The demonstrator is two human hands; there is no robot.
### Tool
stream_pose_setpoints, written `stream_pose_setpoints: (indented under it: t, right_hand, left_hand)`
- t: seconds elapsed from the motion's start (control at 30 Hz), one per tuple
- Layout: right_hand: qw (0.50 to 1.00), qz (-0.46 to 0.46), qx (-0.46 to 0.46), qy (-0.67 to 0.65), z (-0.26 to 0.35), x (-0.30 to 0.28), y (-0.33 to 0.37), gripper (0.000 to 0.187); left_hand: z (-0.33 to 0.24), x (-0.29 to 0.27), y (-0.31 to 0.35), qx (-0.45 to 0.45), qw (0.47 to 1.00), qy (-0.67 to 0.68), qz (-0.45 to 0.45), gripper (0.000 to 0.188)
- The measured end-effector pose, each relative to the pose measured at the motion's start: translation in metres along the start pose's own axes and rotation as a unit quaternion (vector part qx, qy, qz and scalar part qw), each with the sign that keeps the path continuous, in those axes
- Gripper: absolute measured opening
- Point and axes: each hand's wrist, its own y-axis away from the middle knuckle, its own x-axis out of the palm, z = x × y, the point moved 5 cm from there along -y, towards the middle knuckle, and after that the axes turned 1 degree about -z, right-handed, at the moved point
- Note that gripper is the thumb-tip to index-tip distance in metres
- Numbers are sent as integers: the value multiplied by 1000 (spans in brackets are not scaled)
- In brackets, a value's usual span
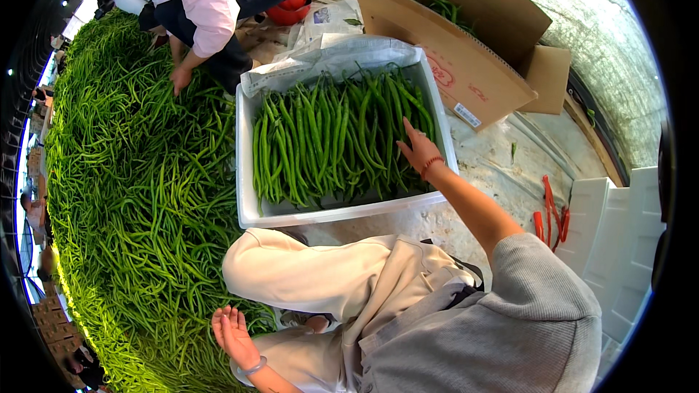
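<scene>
Long green chili peppers (pixel 320 131) lie side by side in a white foam box (pixel 342 215), most of them pointing toward me. A sheet of printed paper (pixel 331 54) hangs over the box's far edge. My right hand (pixel 419 148), with a red beaded bracelet at the wrist, reaches over the peppers at the box's right side. Its fingers are stretched out and nothing shows in them. At the lower left, my left hand (pixel 237 340) hovers by the big heap of loose chili peppers (pixel 145 204). It is empty, palm turned up, fingers loosely bent and the thumb apart.
Across the heap a person in a pink shirt (pixel 207 7) bends with a hand (pixel 180 78) at the peppers. An open cardboard box (pixel 466 65) stands at the far right. Red straps (pixel 551 211) lie near white foam pieces (pixel 604 240). Behind the person is a red bucket (pixel 291 9).
</scene>
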Motion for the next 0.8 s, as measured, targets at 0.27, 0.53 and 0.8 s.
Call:
stream_pose_setpoints:
  t: [0.27,0.53,0.8]
  right_hand:
    - [987,-144,-21,-62,-35,-31,-31,40]
    - [971,118,5,207,-9,13,-18,60]
    - [984,113,-37,133,-31,40,-28,62]
  left_hand:
    - [1,-15,9,4,1000,20,-20,21]
    - [-15,-10,16,30,999,15,-38,19]
    - [-11,-39,38,25,996,40,-72,19]
